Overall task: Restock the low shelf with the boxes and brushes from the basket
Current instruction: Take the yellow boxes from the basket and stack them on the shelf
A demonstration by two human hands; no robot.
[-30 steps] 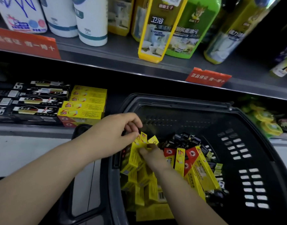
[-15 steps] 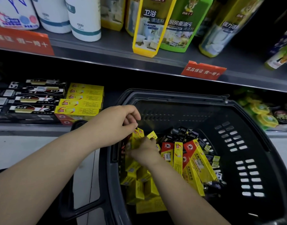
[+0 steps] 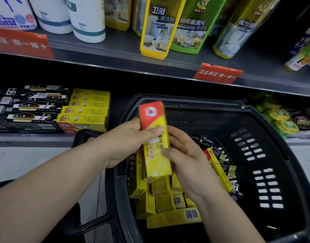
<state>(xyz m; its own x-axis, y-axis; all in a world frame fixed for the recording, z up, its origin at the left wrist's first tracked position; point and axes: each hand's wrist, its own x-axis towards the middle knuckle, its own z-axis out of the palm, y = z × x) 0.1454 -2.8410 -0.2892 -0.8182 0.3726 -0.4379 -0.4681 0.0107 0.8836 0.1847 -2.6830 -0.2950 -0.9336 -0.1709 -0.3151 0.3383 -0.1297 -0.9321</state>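
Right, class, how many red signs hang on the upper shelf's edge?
2. The left red sign sits at the frame's left edge; the right red sign hangs above the basket. Others may lie outside view.

low shelf [image 3: 31, 137] (stacked yellow boxes [image 3: 85, 109])

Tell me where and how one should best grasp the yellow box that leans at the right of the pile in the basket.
Probably at its upper, red-marked end, from above. The leaning yellow box rests tilted among the black boxes, so that end stands free while the lower end sinks into the pile. Pinch its narrow sides. The right hand, nearest, grips the lifted box.
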